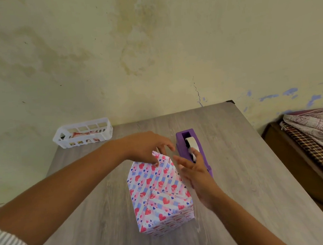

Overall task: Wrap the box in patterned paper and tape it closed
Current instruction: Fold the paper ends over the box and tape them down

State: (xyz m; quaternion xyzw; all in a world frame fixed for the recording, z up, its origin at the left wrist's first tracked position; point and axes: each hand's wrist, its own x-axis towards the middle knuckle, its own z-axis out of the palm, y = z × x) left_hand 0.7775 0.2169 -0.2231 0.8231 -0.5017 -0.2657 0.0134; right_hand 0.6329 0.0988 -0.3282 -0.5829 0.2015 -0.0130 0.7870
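Box (159,195): rectangular, already covered in glossy paper printed with red and blue hearts on pale stripes; it sits mid-table, long side running away from me, creases showing on top.

My left hand (148,147): reaching over the far end of the box, fingertips pressing the folded paper flap there, fingers loosely spread.

My right hand (196,170): between the box and the tape dispenser (193,150), fingers straight and fanned, one fingertip touching the tape roll (192,142); it holds nothing.

Tape dispenser: purple moulded plastic, blocky, just right of the box, with a whitish roll.

Table (247,173): grey wood-grain laminate.

Basket (83,135): white slotted plastic, at the far left corner.
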